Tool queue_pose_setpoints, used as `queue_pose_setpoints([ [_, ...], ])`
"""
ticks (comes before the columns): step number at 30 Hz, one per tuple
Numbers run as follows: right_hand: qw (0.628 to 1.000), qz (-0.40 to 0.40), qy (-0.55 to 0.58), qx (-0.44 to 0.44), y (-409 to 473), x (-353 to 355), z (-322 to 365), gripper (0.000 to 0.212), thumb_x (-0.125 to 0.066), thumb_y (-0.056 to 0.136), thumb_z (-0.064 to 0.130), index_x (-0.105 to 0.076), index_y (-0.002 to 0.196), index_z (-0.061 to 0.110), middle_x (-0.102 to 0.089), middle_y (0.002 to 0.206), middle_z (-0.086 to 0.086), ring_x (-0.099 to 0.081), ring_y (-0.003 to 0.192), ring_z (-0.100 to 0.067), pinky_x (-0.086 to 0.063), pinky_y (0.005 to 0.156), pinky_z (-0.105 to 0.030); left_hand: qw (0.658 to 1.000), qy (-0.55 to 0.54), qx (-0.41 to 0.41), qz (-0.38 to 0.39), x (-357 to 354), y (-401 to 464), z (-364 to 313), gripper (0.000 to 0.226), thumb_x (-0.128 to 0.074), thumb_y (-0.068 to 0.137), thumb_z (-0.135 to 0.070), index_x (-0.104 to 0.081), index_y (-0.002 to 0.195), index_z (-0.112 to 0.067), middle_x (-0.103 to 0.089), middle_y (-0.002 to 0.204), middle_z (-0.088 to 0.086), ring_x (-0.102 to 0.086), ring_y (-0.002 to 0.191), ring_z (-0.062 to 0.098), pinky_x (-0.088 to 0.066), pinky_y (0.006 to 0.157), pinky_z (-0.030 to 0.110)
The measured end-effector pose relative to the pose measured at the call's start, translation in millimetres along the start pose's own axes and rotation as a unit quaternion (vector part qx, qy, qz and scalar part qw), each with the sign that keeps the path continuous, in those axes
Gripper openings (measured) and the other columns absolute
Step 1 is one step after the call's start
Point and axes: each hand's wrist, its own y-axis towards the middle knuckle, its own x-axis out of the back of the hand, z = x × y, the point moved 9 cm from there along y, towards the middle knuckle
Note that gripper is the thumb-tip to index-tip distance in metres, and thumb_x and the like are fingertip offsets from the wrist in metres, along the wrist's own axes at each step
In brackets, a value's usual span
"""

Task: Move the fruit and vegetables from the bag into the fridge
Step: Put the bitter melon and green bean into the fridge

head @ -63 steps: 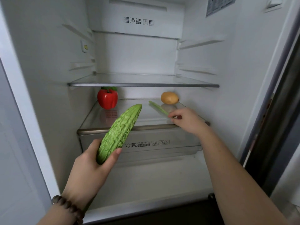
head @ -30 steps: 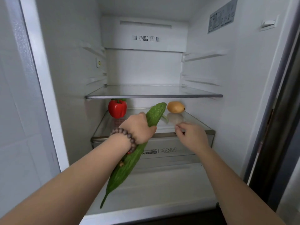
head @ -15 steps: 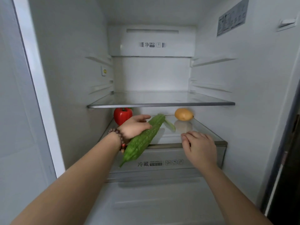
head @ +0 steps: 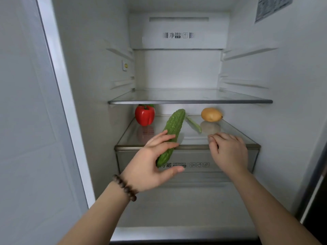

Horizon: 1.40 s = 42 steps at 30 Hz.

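A bumpy green bitter gourd (head: 174, 126) lies slanted on the lower glass shelf (head: 251, 138) of the open fridge, its near end hanging over the shelf's front edge. My left hand (head: 154, 163) is around that near end, fingers laid over the top and thumb spread below. My right hand (head: 228, 151) hovers at the shelf's front edge on the right, fingers loosely curled, holding nothing. On the same shelf stand a red bell pepper (head: 144, 114) at the back left and a yellow-brown fruit (head: 211, 114) at the back right. A thin green pod (head: 193, 124) lies between gourd and fruit.
An upper glass shelf (head: 190, 102) spans the fridge just above the produce and holds nothing. Below the lower shelf is a clear crisper drawer (head: 221, 165) with a printed label. The fridge's white floor (head: 185, 209) lies beneath my forearms. The bag is out of view.
My left hand carried the bitter gourd up and forward onto the lower shelf, and its grip has loosened. My right hand let go of the thin green pod and drew back to the shelf's edge.
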Motion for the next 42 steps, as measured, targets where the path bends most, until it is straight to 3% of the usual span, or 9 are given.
queue_pose_setpoints([
  [3, 1.000, 0.001, 0.007, 0.003, 0, 0, 0, 0.032, -0.041, 0.087, 0.029, -0.072, 0.084, 0.019, -0.071, 0.086, 0.000, -0.061, 0.076, -0.027, -0.040, 0.073, -0.033, 0.998, 0.016, 0.027, -0.047, 1, 10, 6, 0.054, -0.063, 0.075, -0.054, -0.064, 0.116, -0.017, -0.056, 0.131, -0.002, -0.038, 0.134, 0.010, -0.030, 0.112, 0.027],
  [8, 1.000, 0.004, 0.004, 0.006, 1, -1, 0, 0.034, -0.040, 0.088, 0.029, -0.072, 0.082, 0.018, -0.071, 0.084, 0.001, -0.062, 0.075, -0.026, -0.039, 0.073, -0.033, 0.991, 0.079, 0.096, -0.040, -15, 37, 23, 0.059, -0.060, 0.075, -0.057, -0.063, 0.118, -0.016, -0.055, 0.133, 0.000, -0.043, 0.130, 0.013, -0.035, 0.109, 0.028],
  [13, 1.000, 0.006, -0.002, 0.008, 1, -1, -1, 0.036, -0.037, 0.088, 0.030, -0.072, 0.082, 0.019, -0.070, 0.085, 0.002, -0.062, 0.075, -0.025, -0.037, 0.072, -0.032, 0.979, 0.132, 0.138, 0.067, -42, 69, 37, 0.067, -0.060, 0.084, -0.051, -0.046, 0.138, -0.014, -0.033, 0.151, 0.004, -0.020, 0.143, 0.015, -0.016, 0.117, 0.026],
  [17, 1.000, 0.022, 0.000, 0.006, 2, -4, -2, 0.038, -0.036, 0.088, 0.031, -0.071, 0.084, 0.020, -0.070, 0.085, 0.003, -0.062, 0.077, -0.023, -0.038, 0.073, -0.032, 0.969, 0.131, 0.176, 0.117, -50, 85, 54, 0.069, -0.056, 0.087, -0.051, -0.038, 0.143, -0.015, -0.024, 0.156, 0.003, -0.012, 0.145, 0.014, -0.009, 0.116, 0.026],
  [27, 0.999, 0.048, 0.001, 0.002, 2, -7, -1, 0.037, -0.036, 0.087, 0.031, -0.072, 0.088, 0.022, -0.071, 0.088, 0.004, -0.063, 0.080, -0.020, -0.040, 0.076, -0.033, 0.964, 0.164, 0.181, 0.103, -50, 81, 58, 0.072, -0.048, 0.089, -0.056, -0.029, 0.147, -0.017, -0.016, 0.158, 0.000, -0.008, 0.145, 0.012, -0.010, 0.116, 0.026],
  [33, 0.998, 0.062, -0.003, 0.007, 0, -5, 0, 0.040, -0.033, 0.091, 0.032, -0.070, 0.086, 0.020, -0.070, 0.085, 0.003, -0.062, 0.080, -0.021, -0.039, 0.076, -0.034, 0.955, 0.222, 0.188, 0.061, -43, 57, 44, 0.078, -0.042, 0.087, -0.062, -0.020, 0.149, -0.020, -0.017, 0.158, 0.004, -0.014, 0.145, 0.018, -0.016, 0.118, 0.038],
  [37, 0.997, 0.074, 0.033, -0.008, -12, -1, -1, 0.049, -0.028, 0.092, 0.039, -0.070, 0.100, 0.016, -0.071, 0.105, -0.003, -0.062, 0.105, -0.024, -0.039, 0.095, -0.041, 0.951, 0.236, 0.200, 0.032, -39, 29, 36, 0.085, -0.039, 0.087, -0.062, -0.008, 0.150, -0.014, -0.015, 0.158, 0.004, -0.012, 0.145, 0.018, -0.014, 0.118, 0.038],
  [39, 0.992, 0.118, 0.041, -0.003, -22, -2, 1, 0.058, -0.023, 0.090, 0.046, -0.064, 0.117, 0.014, -0.063, 0.125, -0.006, -0.051, 0.124, -0.025, -0.031, 0.107, -0.046, 0.945, 0.247, 0.210, 0.030, -38, 14, 34, 0.086, -0.038, 0.088, -0.062, -0.006, 0.150, -0.011, -0.013, 0.158, 0.005, -0.009, 0.146, 0.017, -0.010, 0.119, 0.036],
  [42, 0.980, 0.191, 0.063, 0.000, -41, 5, 4, 0.066, -0.019, 0.089, 0.053, -0.041, 0.140, 0.016, -0.036, 0.150, -0.007, -0.025, 0.143, -0.021, -0.011, 0.117, -0.041, 0.938, 0.261, 0.224, 0.035, -35, -7, 26, 0.087, -0.036, 0.088, -0.062, -0.004, 0.150, -0.010, -0.010, 0.159, 0.004, -0.005, 0.146, 0.017, -0.003, 0.120, 0.035],
])
